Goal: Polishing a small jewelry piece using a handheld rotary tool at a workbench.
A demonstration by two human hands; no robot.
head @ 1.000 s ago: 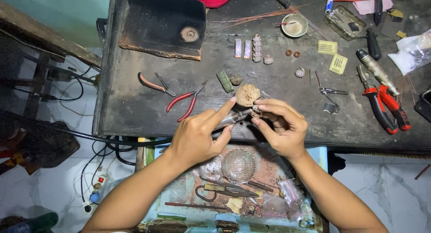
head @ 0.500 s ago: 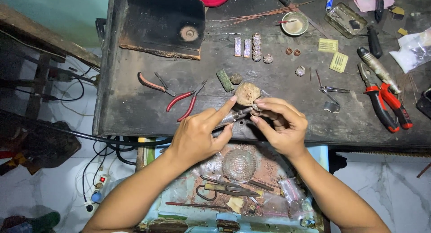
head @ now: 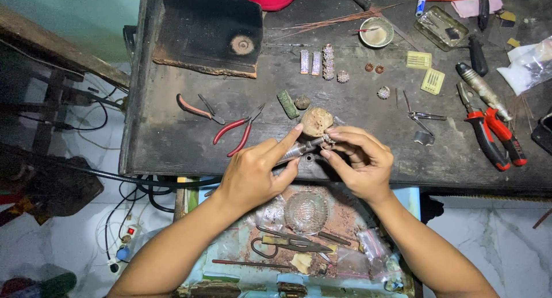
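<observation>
While a dark wooden desk (head: 172,148) carries everything, a charred black slab (head: 210,31) lies at its far left and a drawer (head: 230,246) of scissors and scraps hangs open below the front edge. Two red-handled pliers (head: 233,131) lie left of the hands; two more (head: 497,137) lie right. Both hands meet at the desk's front edge: the left hand (head: 253,174) closes fingers and thumb round a slim metal tool (head: 302,150), the right hand (head: 362,163) pinches a tiny silvery piece (head: 329,139) at its tip. A brownish lump (head: 317,121) sits just behind, with three beaded cylinders (head: 316,62) farther back.
</observation>
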